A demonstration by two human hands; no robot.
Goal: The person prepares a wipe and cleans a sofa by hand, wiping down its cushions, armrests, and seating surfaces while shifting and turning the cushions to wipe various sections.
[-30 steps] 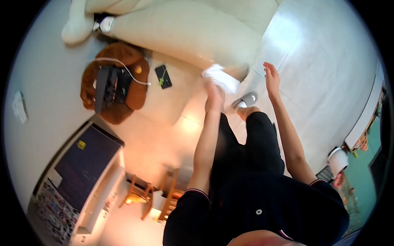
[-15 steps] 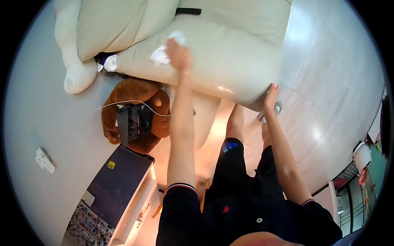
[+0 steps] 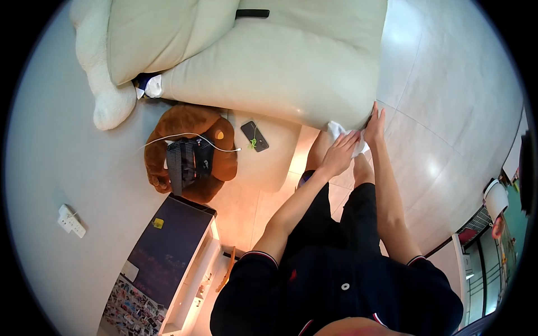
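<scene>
Beside pale grey floor tiles (image 3: 443, 106), the left hand (image 3: 339, 155) held a crumpled white cloth (image 3: 335, 129) under flattened fingers at a cream padded sofa's (image 3: 280, 73) corner, apparently for contact; the empty right hand (image 3: 374, 127), fingers extended, seemingly braced the edge.

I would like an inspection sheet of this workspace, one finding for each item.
Surface: pale sofa, a black bar on it.
Job's things: white cloth, bunched at the sofa's near corner.
Clutter: phone with green cord; dark bag on brown plush.
Grip: left hand over the cloth, hold unclear; right hand open at the sofa's edge.
Cables: white cable across the brown plush, its end toward the phone.
Surroundings: tiled floor, dark-topped cabinet, white socket strip on the wall.
</scene>
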